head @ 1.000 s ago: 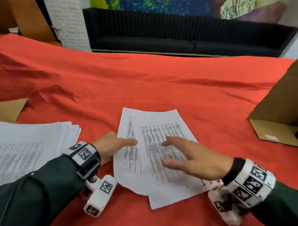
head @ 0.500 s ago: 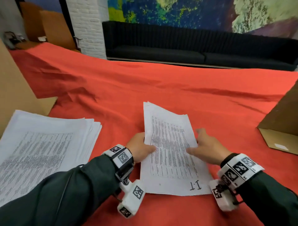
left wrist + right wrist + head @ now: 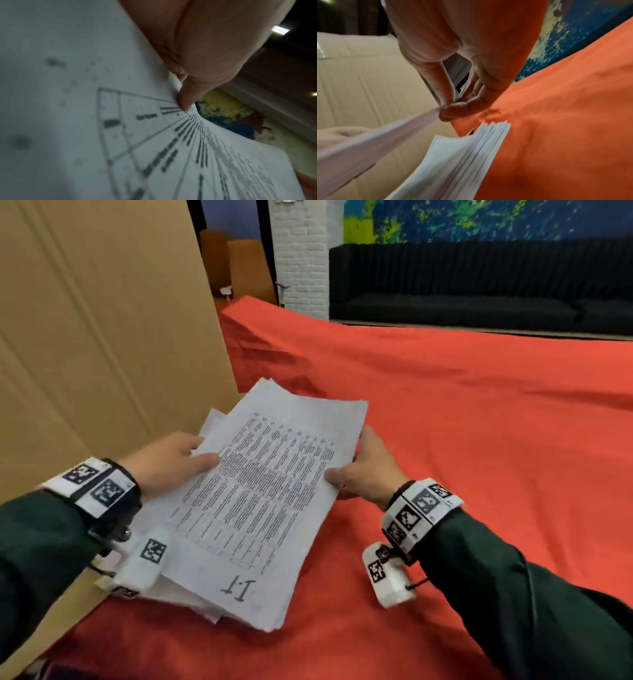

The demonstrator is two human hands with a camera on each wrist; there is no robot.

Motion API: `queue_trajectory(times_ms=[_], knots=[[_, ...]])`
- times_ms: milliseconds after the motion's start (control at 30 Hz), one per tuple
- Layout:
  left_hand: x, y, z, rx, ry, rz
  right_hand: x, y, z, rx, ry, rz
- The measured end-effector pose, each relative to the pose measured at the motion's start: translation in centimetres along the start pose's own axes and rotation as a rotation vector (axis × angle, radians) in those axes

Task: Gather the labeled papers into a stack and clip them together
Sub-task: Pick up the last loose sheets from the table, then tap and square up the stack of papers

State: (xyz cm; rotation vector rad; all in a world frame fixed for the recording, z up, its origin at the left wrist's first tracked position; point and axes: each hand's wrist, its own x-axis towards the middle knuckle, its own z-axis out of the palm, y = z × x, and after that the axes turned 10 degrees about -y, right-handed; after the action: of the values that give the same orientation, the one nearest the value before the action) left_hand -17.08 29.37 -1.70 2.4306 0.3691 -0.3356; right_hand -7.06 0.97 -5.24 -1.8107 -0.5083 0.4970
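White printed papers (image 3: 274, 491) with "1.1" handwritten at the near edge are held between both hands, tilted, above the red cloth. My left hand (image 3: 202, 455) grips their left edge, thumb on top; in the left wrist view the thumb (image 3: 187, 97) presses on the printed sheet (image 3: 120, 135). At the right edge, my right hand (image 3: 356, 463) pinches the held sheets (image 3: 376, 138) between thumb and fingers (image 3: 453, 109). Under them lies a thick stack of papers (image 3: 467, 155), its edges showing at the near side (image 3: 191, 607). No clip is in view.
A tall cardboard sheet (image 3: 102, 337) stands close at the left, right beside the stack. The red cloth (image 3: 479, 440) covers the table to the right and far side. A black sofa (image 3: 479, 285) and a white brick pillar (image 3: 301, 258) stand beyond the table.
Both hands squared the two loose sheets together, took hold of them and carried them left, over the thick stack. The head view has turned left toward the cardboard.
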Motion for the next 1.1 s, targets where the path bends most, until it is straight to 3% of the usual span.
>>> queue_trajectory(times_ms=[167,333,433,600,900,1100], knots=[[0.3,-6.2,0.5,0.133,-0.005,-0.129,4.3,1.8,4.5,-0.175,-0.069,0.137],[1.8,-8.1,1.3,0.199,0.087,-0.193,5.8,2.8,4.1,-0.427,-0.048,0.172],[2.6,-7.8,1.2,0.387,0.054,-0.202,6.8,2.6,3.0,-0.533,0.003,0.202],[3.3,-6.1,1.3,0.364,-0.108,-0.256,9.0,3.0,2.6,-0.566,0.009,0.313],[3.8,-5.9,1.7,0.324,-0.146,-0.227,13.0,2.3,1.1,-0.542,-0.121,0.328],[5.4,-7.3,1.9,0.349,-0.152,-0.297,15.2,2.0,2.0,-0.548,-0.087,0.383]])
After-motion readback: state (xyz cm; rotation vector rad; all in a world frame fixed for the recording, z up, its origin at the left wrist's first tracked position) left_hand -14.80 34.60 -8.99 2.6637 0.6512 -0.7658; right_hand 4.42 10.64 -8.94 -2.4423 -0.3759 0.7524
